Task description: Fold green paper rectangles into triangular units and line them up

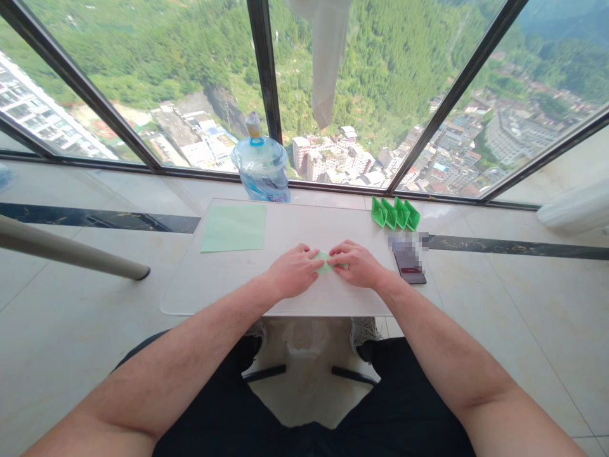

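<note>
A small piece of folded light green paper lies on the pale low table, mostly covered by my fingers. My left hand grips its left side, thumb and fingers closed at the paper's edge. From the other side my right hand pinches the right part of the same paper. Both hands rest low over the tabletop, close together. The paper's exact folded shape is hidden under the fingertips.
Light green sheets lie flat at the table's back left. Several folded bright green paper pieces stand at the back right corner, above a phone. A large water bottle stands behind the table by the window.
</note>
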